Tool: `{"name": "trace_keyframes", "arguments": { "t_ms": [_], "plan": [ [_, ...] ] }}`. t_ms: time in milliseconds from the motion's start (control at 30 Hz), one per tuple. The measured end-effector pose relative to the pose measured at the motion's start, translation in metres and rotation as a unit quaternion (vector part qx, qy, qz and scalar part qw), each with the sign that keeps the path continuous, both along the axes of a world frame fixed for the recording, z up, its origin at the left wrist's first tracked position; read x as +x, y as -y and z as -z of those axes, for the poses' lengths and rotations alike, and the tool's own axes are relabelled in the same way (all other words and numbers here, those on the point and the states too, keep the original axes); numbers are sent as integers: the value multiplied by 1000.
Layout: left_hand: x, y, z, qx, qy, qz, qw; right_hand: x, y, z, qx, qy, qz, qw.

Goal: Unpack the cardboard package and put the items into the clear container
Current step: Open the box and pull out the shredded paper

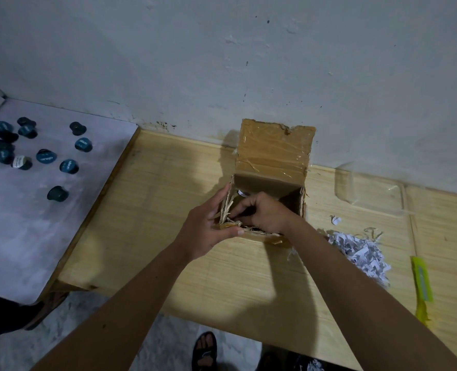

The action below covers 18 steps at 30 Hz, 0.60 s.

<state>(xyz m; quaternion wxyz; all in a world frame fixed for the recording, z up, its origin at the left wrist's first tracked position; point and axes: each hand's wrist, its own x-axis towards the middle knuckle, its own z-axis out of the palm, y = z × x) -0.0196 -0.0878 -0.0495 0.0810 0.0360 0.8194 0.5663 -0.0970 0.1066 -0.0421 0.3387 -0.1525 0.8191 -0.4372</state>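
1. The cardboard package (269,183) is standing upright on the wooden table (184,199), close to the wall (222,62), its opening facing up and its long axis running vertically.
2. Its taped lid flap (274,148) is standing open at the far side, leaning toward the wall and leaving the near side and top free for reaching in.
3. The left hand (208,231) is bracing the package's near left corner, fingers spread along the left wall and thumb pressing on the near rim.
4. The right hand (265,212) is reaching down inside the package, fingers curled together among straw-like packing strips (228,210); whether it is pinching anything I cannot tell.
5. A small round silvery cap (242,194) is showing just behind the right hand's fingers, inside the package near the far wall.
6. The clear container (372,186) is sitting on the table to the right of the package, near the wall, apart from it.
7. A pile of shredded white paper (361,250) is lying just right of the package's near corner, and a yellow-green tool (421,282) is lying further right near the table's front edge.
8. Bare tabletop is lying open to the left and in front of the package.
9. Dark blue capsules (45,156) are scattered on a separate grey surface (21,223) well to the left.
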Motion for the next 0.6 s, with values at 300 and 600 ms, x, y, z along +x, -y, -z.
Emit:
{"name": "trace_keyframes", "arguments": {
  "t_ms": [300, 600],
  "plan": [
    [-1, 2, -1, -9, 0, 8, 1000, -2, -11, -8, 43, -35, 45, 997],
    [-1, 2, 4, 2, 3, 3, 1000, 1, -6, -6, 24, -11, 23, 999]
  ]
}}
